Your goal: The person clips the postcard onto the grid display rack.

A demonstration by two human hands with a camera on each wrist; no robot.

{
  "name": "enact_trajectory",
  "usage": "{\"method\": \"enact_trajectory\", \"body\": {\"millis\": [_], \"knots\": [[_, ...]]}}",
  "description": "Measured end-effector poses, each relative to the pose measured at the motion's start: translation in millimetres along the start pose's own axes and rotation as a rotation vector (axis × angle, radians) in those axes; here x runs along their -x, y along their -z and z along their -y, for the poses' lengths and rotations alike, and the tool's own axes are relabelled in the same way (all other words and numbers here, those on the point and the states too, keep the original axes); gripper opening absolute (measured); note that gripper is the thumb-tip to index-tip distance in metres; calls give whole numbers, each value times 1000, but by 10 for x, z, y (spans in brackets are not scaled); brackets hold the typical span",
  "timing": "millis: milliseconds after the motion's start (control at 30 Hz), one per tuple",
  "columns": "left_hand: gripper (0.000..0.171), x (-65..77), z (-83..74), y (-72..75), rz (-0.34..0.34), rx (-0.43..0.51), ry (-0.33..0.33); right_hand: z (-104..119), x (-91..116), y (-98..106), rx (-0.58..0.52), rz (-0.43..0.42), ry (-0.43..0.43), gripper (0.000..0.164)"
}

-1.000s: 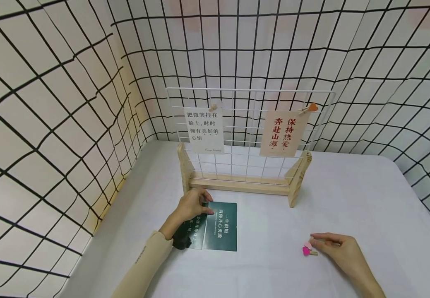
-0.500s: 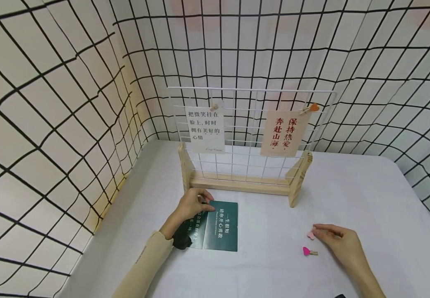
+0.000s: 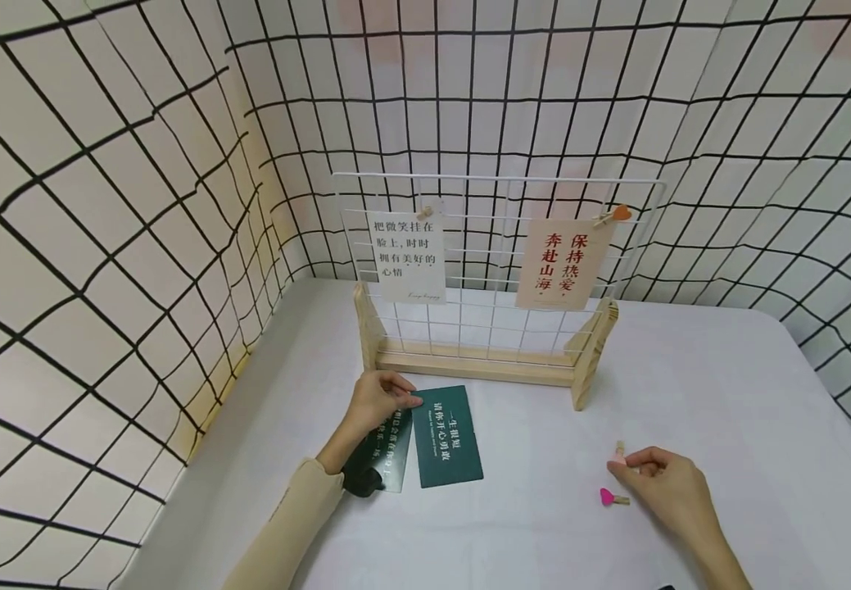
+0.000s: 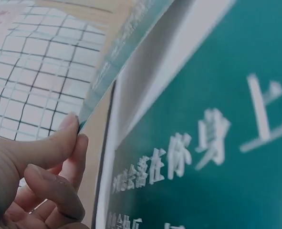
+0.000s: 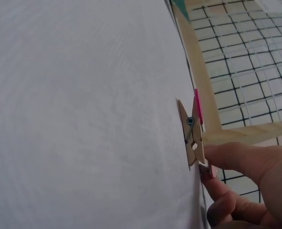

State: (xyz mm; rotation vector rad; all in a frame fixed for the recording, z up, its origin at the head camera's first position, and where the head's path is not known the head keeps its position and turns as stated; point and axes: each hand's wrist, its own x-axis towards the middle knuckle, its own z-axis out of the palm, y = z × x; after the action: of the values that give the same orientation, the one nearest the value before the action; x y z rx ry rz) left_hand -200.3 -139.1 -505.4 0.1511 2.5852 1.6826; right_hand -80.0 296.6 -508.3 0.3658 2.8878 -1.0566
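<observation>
My left hand (image 3: 381, 400) pinches a corner of a dark green card (image 3: 449, 442) with white writing. In the left wrist view this held card (image 4: 124, 50) is tilted up, above a second green card (image 4: 255, 176) lying flat on the table. Part of that second card (image 3: 396, 459) is hidden under my left wrist in the head view. At the right, my right hand (image 3: 667, 490) pinches a small clothespin (image 3: 620, 449) with a light pink decoration, mostly covered by the fingers. A clothespin with a magenta heart (image 3: 608, 497) lies on the table just beside these fingers.
Behind the cards stands a white wire grid rack on a wooden base (image 3: 469, 369). A white card (image 3: 409, 270) and a beige card (image 3: 563, 266) hang from it by clothespins, one with an orange heart (image 3: 621, 213). Black-lined netting (image 3: 558, 123) surrounds the white table.
My left hand has raised and turned the green card, opening a gap from the second card. My right hand has lifted the light pink clothespin away from the magenta one and turned it.
</observation>
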Motion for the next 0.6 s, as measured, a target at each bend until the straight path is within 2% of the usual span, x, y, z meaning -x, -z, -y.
{"method": "enact_trajectory", "body": {"millis": [200, 367, 600], "knots": [[10, 15, -7, 39, -30, 83, 35, 9, 20, 7, -16, -16, 10, 41], [8, 27, -26, 81, -1, 165, 72, 29, 14, -15, -21, -55, 20, 43], [15, 23, -20, 164, 47, 238, 101, 43, 4, -52, -36, -130, 120, 22]]}}
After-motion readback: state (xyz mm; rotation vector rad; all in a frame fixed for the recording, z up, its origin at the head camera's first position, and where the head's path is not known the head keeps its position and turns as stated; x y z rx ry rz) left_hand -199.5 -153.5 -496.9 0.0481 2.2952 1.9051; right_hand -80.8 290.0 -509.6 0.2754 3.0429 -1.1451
